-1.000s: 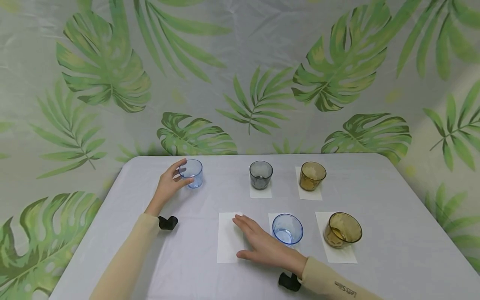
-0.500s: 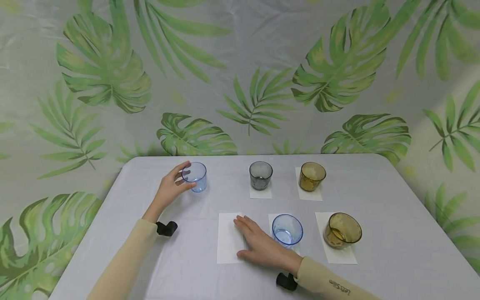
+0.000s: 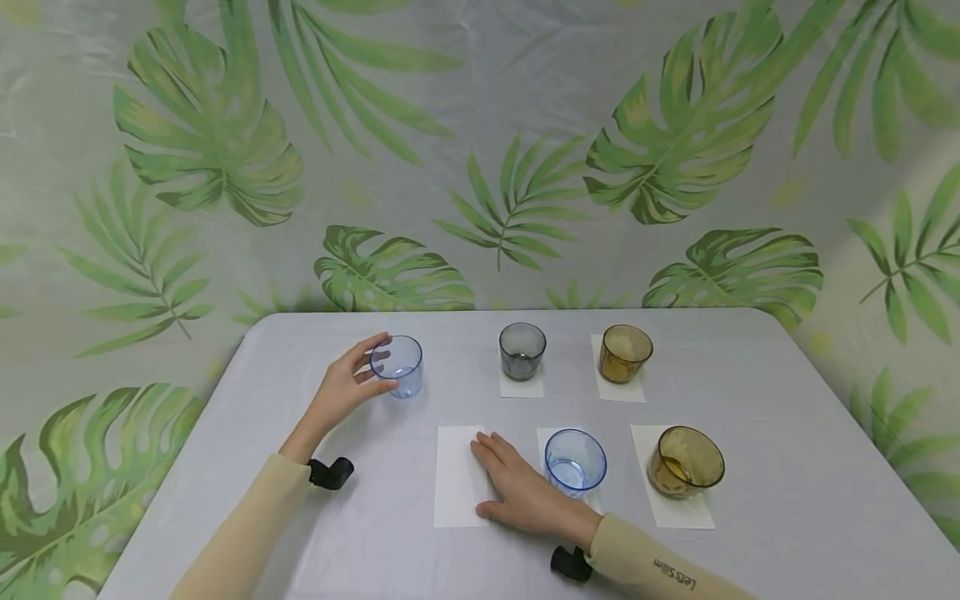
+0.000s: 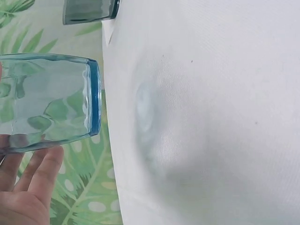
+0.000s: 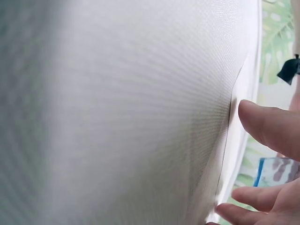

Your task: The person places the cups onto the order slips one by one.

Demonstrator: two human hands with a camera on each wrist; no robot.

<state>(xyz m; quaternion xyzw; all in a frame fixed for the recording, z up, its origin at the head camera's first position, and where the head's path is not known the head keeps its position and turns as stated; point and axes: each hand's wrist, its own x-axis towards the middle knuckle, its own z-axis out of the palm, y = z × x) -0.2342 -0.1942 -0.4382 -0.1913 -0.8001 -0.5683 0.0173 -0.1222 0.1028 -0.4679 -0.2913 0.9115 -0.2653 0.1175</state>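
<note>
A small clear blue glass tumbler [image 3: 406,382] is gripped from its left side by my left hand [image 3: 341,392], thumb in front and fingers behind. In the left wrist view the tumbler [image 4: 51,101] is held clear of the white tablecloth, its thick base facing the cloth, with a soft shadow beneath. My right hand [image 3: 525,496] lies low with straight fingers, thumb spread, over the right side of a white paper rectangle [image 3: 456,487]. Nothing is held in it. In the right wrist view its thumb [image 5: 269,124] and fingers stand apart.
Right of the right hand, a second blue tumbler [image 3: 576,467] and a larger amber tumbler [image 3: 686,467] stand on white papers. Farther back are a grey tumbler [image 3: 522,354] and an amber tumbler [image 3: 625,357], also on papers. A leaf-print cloth [image 3: 525,150] hangs behind the table.
My left hand has carried the blue tumbler a little to the right and toward the front of the table. The right hand has barely shifted.
</note>
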